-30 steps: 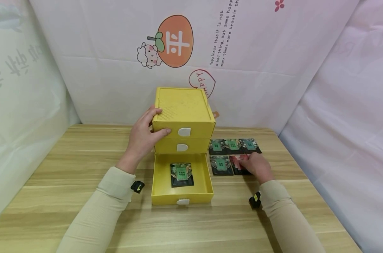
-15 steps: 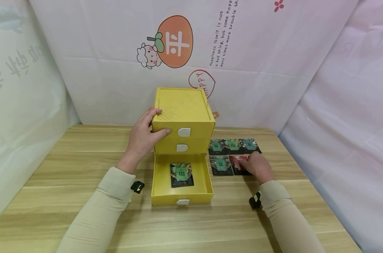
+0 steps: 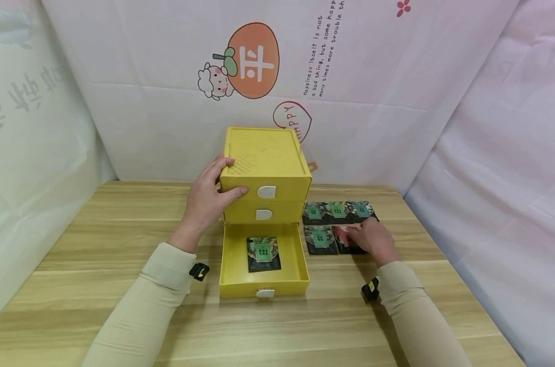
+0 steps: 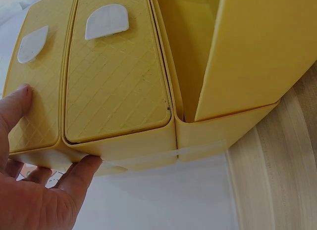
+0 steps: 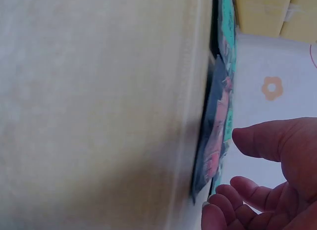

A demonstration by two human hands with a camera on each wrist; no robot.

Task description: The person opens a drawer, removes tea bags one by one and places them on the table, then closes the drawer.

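Observation:
My left hand (image 3: pixel 204 199) holds the upper left corner of a yellow drawer box (image 3: pixel 268 153), thumb across the front. The left wrist view has that thumb on the top drawer front (image 4: pixel 42 101) and fingers along the side wall. The bottom drawer (image 3: pixel 264 289) is pulled out, with a green-labelled black sachet (image 3: pixel 263 255) lying inside. At the right, my right hand (image 3: pixel 375 239) is over a red-printed sachet (image 3: pixel 342 233) on the table. In the right wrist view its thumb stands off the red sachet (image 5: pixel 213 141), with the fingers loosely bent near its lower edge.
Beside the red sachet lies another green-labelled sachet (image 3: pixel 320 239). Behind them is a row of 3 sachets (image 3: pixel 337 211). A white printed cloth (image 3: pixel 167 127) hangs behind the wooden table (image 3: pixel 121 229), with more cloth at both sides.
My right hand has shifted very slightly over the red sachet, which stays in place on the table. The left hand and the drawer box have not visibly moved.

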